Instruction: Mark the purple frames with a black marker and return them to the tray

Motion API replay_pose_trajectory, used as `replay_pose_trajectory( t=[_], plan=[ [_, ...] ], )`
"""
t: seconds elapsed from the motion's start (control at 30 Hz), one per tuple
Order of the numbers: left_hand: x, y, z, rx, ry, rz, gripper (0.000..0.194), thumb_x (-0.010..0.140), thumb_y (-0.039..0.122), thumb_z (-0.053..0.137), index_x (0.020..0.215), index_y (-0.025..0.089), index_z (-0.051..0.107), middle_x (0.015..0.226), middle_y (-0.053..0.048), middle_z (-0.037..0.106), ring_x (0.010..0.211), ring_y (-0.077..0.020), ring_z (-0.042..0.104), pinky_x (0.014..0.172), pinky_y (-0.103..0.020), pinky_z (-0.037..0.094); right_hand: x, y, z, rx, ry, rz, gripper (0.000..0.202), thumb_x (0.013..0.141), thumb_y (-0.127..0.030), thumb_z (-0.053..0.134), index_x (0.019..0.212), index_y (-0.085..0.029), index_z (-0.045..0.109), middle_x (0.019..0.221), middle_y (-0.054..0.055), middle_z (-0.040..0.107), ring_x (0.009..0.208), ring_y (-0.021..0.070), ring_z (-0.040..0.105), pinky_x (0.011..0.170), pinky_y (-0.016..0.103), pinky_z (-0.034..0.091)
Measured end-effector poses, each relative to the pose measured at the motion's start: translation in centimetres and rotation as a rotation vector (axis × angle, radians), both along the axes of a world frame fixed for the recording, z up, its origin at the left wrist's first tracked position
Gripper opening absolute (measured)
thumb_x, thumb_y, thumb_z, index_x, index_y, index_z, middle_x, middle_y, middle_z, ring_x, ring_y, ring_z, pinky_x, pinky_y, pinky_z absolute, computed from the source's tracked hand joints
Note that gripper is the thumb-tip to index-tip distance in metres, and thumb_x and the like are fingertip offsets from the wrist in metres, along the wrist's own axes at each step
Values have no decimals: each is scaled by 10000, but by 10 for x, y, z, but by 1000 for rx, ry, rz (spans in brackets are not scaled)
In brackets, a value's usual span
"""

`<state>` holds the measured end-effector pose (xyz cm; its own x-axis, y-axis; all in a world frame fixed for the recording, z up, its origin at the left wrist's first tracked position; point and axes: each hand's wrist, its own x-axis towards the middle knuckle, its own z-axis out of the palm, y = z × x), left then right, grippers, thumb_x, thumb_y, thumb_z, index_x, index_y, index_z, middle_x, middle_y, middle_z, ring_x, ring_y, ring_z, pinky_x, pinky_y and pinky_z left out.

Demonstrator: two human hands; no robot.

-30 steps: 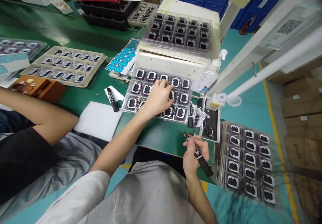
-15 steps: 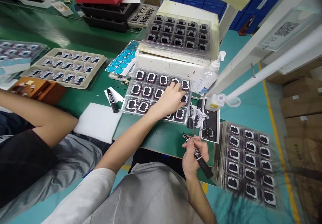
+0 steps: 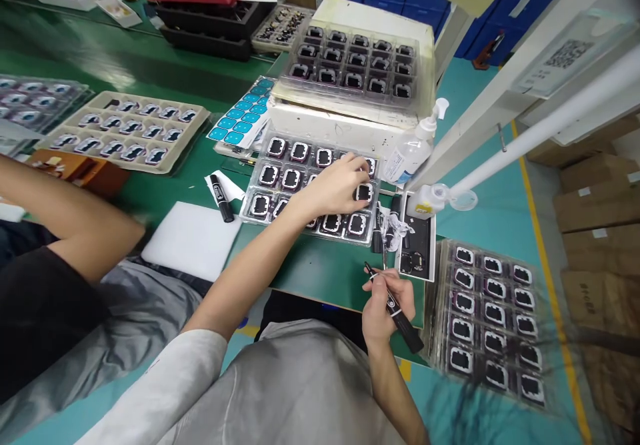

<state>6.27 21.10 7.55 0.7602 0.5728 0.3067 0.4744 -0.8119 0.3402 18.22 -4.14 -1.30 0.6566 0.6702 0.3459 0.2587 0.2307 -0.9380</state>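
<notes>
My left hand reaches across a clear plastic tray of small black square parts with white frames. Its fingers and thumb are apart, curved around one framed part in the right column; whether they touch it is unclear. The hand and forearm hide several other parts. Near the table's front edge, my right hand is closed around a black marker pen, whose narrow tip points up and left, away from the tray.
Another filled tray lies on a white box behind. To the right stand a pump bottle, a small bottle and a stack of trays. A second marker and white foam sheet lie left, beside a co-worker's arm.
My left hand has shifted slightly left and up over the tray, with fingers and thumb wider apart. My right hand keeps the marker pen in nearly the same place.
</notes>
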Motion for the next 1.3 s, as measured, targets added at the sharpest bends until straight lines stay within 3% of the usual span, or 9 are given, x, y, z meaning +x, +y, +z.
replay_pose_trajectory(
  t=[0.13, 0.23, 0.33, 0.47, 0.57, 0.7, 0.9, 1.07, 1.3],
  plan=[
    [-28, -42, -15, -330, -573, 4, 398, 948, 262, 836, 1330, 161, 786, 1306, -132, 803, 1063, -256, 810, 972, -427, 722, 0, 1, -3, 34, 24, -13, 185, 1002, -321, 773, 931, -261, 614, 651, -100, 663, 757, 204, 793, 768, 407, 672],
    [-43, -92, -31, -672, -877, 19, 478, 930, 274, 902, 1384, 200, 775, 1431, -136, 701, 967, -191, 836, 774, -302, 738, 0, 3, -6, 60, 28, -14, 188, 999, -319, 780, 927, -258, 617, 639, -103, 671, 763, 206, 790, 797, 429, 689],
    [-48, -137, -45, -884, -949, 84, 495, 923, 271, 946, 1390, 229, 787, 1456, -123, 646, 949, -164, 837, 825, -307, 761, 2, 3, -7, 78, 15, -1, 181, 987, -326, 793, 927, -260, 636, 621, -102, 667, 765, 213, 792, 813, 456, 712],
    [-41, -173, -59, -989, -814, 185, 479, 915, 267, 975, 1361, 221, 805, 1460, -136, 697, 999, -196, 846, 932, -337, 757, 4, 4, -9, 89, -7, 6, 149, 971, -286, 808, 941, -264, 664, 634, -95, 677, 788, 215, 812, 853, 472, 732],
    [-34, -184, -69, -973, -724, 213, 442, 967, 251, 909, 1390, 207, 791, 1361, -137, 785, 1007, -230, 849, 952, -369, 753, 6, 5, -11, 114, -67, 56, 121, 964, -265, 809, 992, -267, 692, 667, -93, 706, 767, 205, 799, 875, 504, 759],
    [-29, -187, -78, -989, -683, 232, 432, 981, 224, 866, 1400, 205, 763, 1220, -99, 861, 1022, -238, 874, 983, -359, 740, 7, 4, -8, 40, -214, 151, 129, 949, -228, 819, 1035, -262, 729, 763, -65, 756, 856, 218, 851, 759, 386, 732],
    [-32, -187, -80, -919, -608, 236, 389, 1000, 223, 796, 1386, 261, 763, 1234, -75, 894, 1043, -268, 892, 976, -391, 753, 6, 0, -4, -6, -266, 153, 90, 962, -229, 827, 1014, -263, 762, 793, -51, 798, 885, 219, 875, 789, 380, 730],
    [-34, -189, -78, -857, -570, 230, 383, 1030, 267, 755, 1410, 309, 760, 1321, -69, 889, 1111, -307, 894, 1012, -456, 765, 5, 0, -7, -33, -252, 137, 80, 977, -303, 837, 1009, -264, 774, 967, 1, 881, 816, 208, 852, 734, 363, 709],
    [-33, -191, -79, -809, -542, 243, 393, 1041, 310, 746, 1432, 345, 743, 1362, -48, 884, 1134, -334, 891, 1038, -512, 767, 7, 1, -8, -58, -318, 111, 92, 972, -341, 819, 998, -269, 767, 909, 1, 872, 790, 206, 831, 731, 357, 688]
  ],
)
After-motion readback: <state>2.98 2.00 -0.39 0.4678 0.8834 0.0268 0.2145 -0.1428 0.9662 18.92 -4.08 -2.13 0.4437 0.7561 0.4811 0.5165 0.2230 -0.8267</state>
